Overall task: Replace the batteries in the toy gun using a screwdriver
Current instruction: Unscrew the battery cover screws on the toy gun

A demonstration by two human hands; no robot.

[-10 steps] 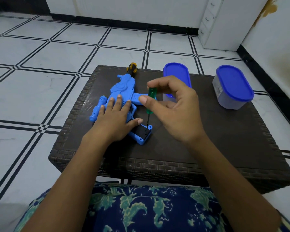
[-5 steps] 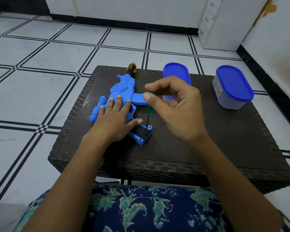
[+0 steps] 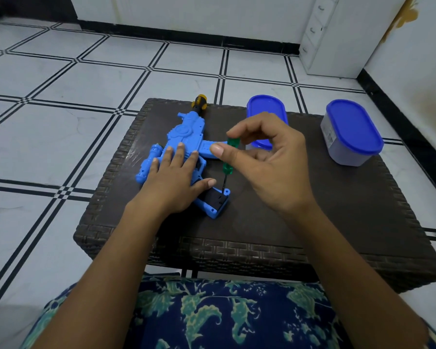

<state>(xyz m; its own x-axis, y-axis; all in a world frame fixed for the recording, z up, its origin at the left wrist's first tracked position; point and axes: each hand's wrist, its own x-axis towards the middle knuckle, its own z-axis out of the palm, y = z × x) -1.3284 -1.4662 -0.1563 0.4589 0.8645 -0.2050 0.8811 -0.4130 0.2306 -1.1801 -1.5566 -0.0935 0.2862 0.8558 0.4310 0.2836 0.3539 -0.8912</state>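
Blue moulded-plastic toy gun (image 3: 186, 137) lies flat at frame centre on the dark brown woven-wicker table (image 3: 312, 222), with the yellow-and-black muzzle tip toward the top edge and the grip with its black rectangular battery cover (image 3: 215, 199) pointing lower right. Pressed flat on the gun body is the left hand (image 3: 171, 182), fingers straight and spread; the right hand (image 3: 269, 167) pinches the translucent green faceted handle of a slim screwdriver (image 3: 227, 168) between thumb and curled fingers, thin dark shaft near upright, tip down at the cover's far corner. Upper right are two translucent oval plastic containers with glossy blue lids: a tub (image 3: 266, 107) partly behind the right hand and a second tub (image 3: 353, 132) near the table's right edge.
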